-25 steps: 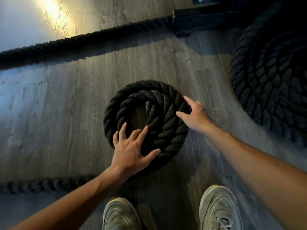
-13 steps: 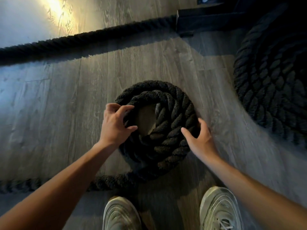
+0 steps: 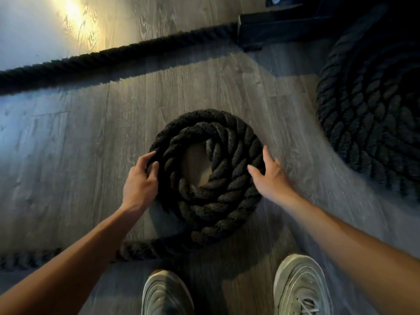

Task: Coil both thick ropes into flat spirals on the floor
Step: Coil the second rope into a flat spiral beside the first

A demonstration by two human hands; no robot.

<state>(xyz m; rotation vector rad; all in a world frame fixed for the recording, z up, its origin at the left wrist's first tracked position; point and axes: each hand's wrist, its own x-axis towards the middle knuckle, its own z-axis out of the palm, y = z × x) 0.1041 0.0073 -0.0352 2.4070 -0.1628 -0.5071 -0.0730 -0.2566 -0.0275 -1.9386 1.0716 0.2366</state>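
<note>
The small coil of thick black twisted rope (image 3: 229, 176) is lying flat on the grey wood-plank floor (image 3: 79, 144), directly ahead of two pale grey trainers (image 3: 167, 294). The left hand (image 3: 141, 180) is gripping the coil's outer turn at its left edge, fingers (image 3: 146, 159) curling round the rope. The right hand (image 3: 270, 178) is pressing against the right edge, fingers released and straight, thumb lying on the rope. A loose rope tail (image 3: 145, 248) is running left from the coil's near side. A larger black rope spiral (image 3: 372, 123) is lying well apart to the right.
</note>
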